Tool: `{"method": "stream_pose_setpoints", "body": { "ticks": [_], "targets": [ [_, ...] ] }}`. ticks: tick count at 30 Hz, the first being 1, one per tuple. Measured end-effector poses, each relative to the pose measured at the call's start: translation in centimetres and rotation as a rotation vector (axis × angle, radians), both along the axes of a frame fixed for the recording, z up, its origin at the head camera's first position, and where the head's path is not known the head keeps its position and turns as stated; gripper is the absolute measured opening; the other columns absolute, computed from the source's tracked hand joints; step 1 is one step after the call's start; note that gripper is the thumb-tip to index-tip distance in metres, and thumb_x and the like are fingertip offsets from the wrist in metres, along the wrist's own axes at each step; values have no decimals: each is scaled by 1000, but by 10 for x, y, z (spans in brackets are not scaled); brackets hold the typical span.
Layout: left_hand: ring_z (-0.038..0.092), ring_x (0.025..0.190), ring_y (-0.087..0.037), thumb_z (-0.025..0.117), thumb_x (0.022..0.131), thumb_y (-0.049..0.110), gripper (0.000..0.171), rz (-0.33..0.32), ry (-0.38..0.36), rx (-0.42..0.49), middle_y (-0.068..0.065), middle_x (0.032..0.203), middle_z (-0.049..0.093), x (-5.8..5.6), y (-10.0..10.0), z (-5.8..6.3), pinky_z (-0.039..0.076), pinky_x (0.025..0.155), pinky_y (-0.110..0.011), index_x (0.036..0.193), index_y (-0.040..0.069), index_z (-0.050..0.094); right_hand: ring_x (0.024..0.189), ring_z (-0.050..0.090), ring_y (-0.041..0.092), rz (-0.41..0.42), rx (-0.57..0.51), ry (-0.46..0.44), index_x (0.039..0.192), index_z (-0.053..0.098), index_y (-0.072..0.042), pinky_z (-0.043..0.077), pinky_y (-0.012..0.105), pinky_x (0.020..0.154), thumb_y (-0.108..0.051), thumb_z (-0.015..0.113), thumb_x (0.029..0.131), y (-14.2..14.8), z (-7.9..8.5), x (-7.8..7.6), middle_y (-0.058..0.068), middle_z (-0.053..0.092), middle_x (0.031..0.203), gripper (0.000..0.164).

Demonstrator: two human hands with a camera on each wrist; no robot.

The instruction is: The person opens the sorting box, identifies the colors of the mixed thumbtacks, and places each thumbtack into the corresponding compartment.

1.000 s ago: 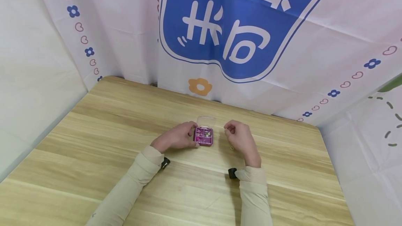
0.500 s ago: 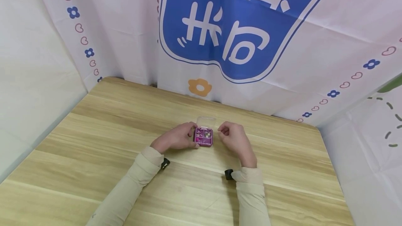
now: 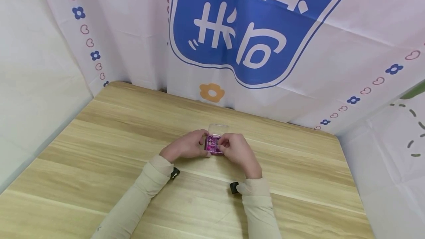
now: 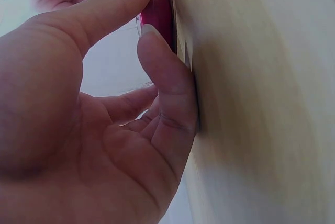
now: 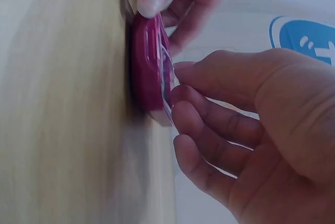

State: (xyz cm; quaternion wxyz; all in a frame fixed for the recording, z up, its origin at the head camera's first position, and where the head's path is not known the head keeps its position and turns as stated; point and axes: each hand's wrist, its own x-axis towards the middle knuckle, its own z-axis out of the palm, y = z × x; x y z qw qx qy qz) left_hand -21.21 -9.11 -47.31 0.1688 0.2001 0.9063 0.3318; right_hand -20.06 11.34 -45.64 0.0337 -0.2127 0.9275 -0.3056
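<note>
A small magenta pill case (image 3: 210, 149) with a clear lid (image 3: 218, 128) flipped up at the back sits on the table. Its inside is divided into compartments, with tiny pieces in the left ones. My left hand (image 3: 188, 144) holds the case's left side between thumb and fingers, and the left wrist view shows the fingertips on its edge. My right hand (image 3: 237, 151) reaches over the right compartments, fingers curled. In the right wrist view its thumb (image 5: 196, 72) and forefinger tip come close together right at the case's opening; I cannot tell whether something tiny is between them.
The wooden table (image 3: 149, 121) extends around both hands. A printed white cloth (image 3: 139, 58) hangs along its back edge, and pale sheets (image 3: 36, 76) rise at the sides. Dark wrist cameras (image 3: 234, 187) are strapped at both cuffs.
My right hand has moved left, from beside the case to over its right compartments. A tiny yellow ring seen by that hand one second ago is out of sight. The left hand keeps its hold.
</note>
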Motion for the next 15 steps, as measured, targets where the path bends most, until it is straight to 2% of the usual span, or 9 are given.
{"method": "stream_pose_setpoints", "body": {
  "ticks": [5, 15],
  "targets": [
    [53, 79, -17, 79, 73, 35, 78, -1, 0, 13, -7, 97, 57, 1, 0, 1, 48, 71, -34, 134, 5, 41, 61, 57, 8, 26, -11, 24, 82, 69, -10, 53, 25, 56, -6, 72, 80, -6, -1, 2, -3, 64, 71, 5],
    [54, 77, -17, 80, 73, 34, 77, 3, -9, 10, -7, 96, 57, 0, 1, 0, 49, 69, -34, 133, 5, 41, 63, 57, 8, 4, -9, 12, 82, 68, -11, 53, 25, 58, -7, 72, 81, -5, 0, 2, -4, 64, 72, 6]
  ]
}}
